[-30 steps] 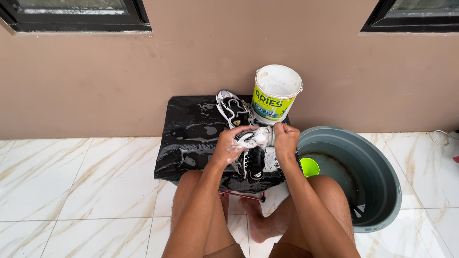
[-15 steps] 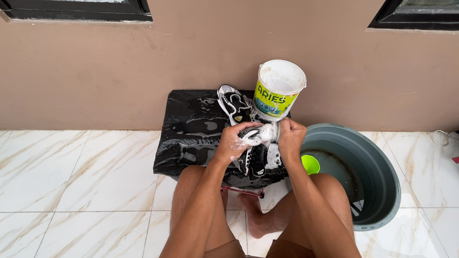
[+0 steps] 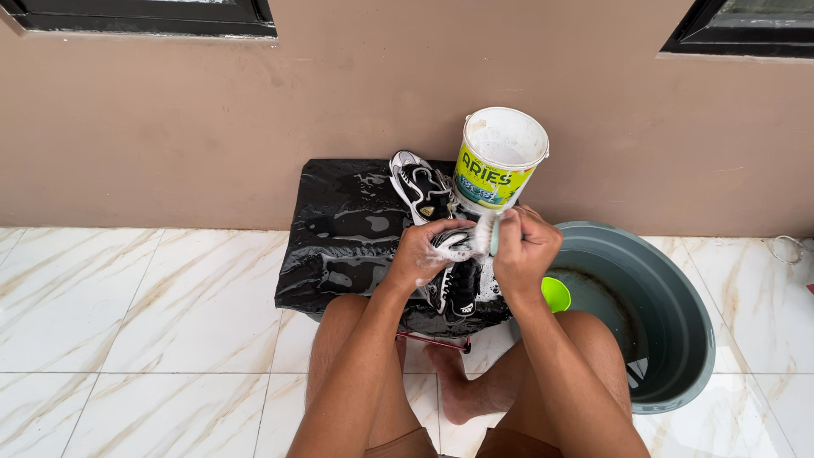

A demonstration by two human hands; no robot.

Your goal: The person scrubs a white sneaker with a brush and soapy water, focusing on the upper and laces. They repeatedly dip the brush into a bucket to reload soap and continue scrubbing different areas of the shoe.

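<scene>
Got my left hand (image 3: 421,254) wrapped around the soapy black-and-white sneaker (image 3: 454,271), fingers curled tight over the foamy upper, holding it on the wet black plastic-covered stool (image 3: 339,237). My right hand (image 3: 526,246) is a closed fist right beside the shoe's top end, with something pale and sudsy poking out of it; can't tell what exactly. The second black-and-white sneaker (image 3: 420,188) lies further back on the stool, next to the white plastic bucket with the yellow-green label (image 3: 500,161). Big grey plastic basin (image 3: 670,314) sits on the marble tiles to my right, lime-green cup (image 3: 555,294) inside.
</scene>
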